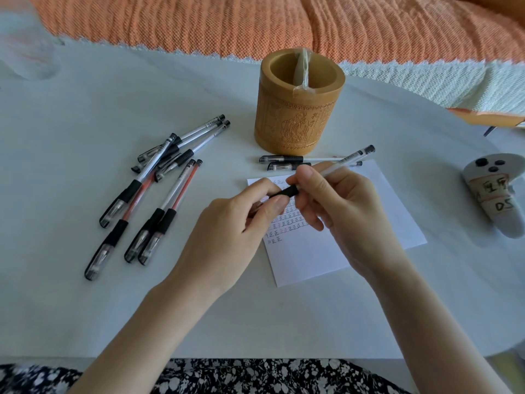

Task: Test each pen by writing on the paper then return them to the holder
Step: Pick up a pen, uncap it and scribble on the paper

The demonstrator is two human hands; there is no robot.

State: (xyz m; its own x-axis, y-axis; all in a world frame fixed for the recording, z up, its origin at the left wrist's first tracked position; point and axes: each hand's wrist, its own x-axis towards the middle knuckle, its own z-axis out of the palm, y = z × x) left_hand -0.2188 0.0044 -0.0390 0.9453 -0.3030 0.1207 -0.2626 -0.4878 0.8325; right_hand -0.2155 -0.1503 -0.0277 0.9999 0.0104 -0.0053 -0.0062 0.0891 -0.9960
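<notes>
Both my hands hold one clear pen (pixel 345 161) with a black grip above the white paper (pixel 377 211). My right hand (pixel 338 203) pinches its barrel; my left hand (pixel 241 223) closes on its front end, where the cap is hidden by my fingers. Rows of small written marks cover the paper's upper left. The carved bamboo holder (pixel 298 115) stands upright behind the paper, with only a clear wrapper inside. Two capped pens (pixel 287 162) lie between holder and paper. Several capped pens (pixel 159 183), black and red, lie in a loose pile to the left.
A grey controller-like device with labels (pixel 494 191) lies at the table's right edge. An orange textured cloth (pixel 255 24) and a white woven cloth (pixel 426 81) lie beyond the white table's (pixel 85 109) far edge. A patterned dark garment (pixel 227 376) shows below.
</notes>
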